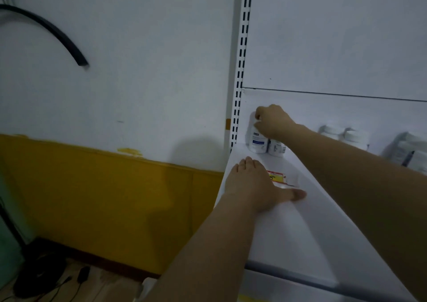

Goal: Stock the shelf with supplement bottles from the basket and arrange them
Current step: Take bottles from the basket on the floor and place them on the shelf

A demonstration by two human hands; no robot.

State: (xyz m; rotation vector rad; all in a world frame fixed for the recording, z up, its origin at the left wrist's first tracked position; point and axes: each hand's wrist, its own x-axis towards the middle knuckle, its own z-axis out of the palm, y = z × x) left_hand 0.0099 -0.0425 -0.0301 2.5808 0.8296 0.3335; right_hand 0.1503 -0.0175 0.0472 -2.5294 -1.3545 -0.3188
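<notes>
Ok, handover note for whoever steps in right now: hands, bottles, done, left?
Right hand grips the top of the blue-label bottle at the back left corner of the shelf.
Left hand rests flat on the shelf.
A second bottle stands upright just to its right.
Done: two bottles on the shelf.
Left: let go, square them up, fetch more; the basket is out of view.

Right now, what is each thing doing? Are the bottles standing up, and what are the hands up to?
right hand: fingers curled round the top of the blue-label supplement bottle.
left hand: flat on the shelf, fingers straight, holding nothing.
blue-label supplement bottle: upright in the back corner, held.
second supplement bottle: upright beside it, not held.
price tag: lying flat, partly under the left hand.
</notes>
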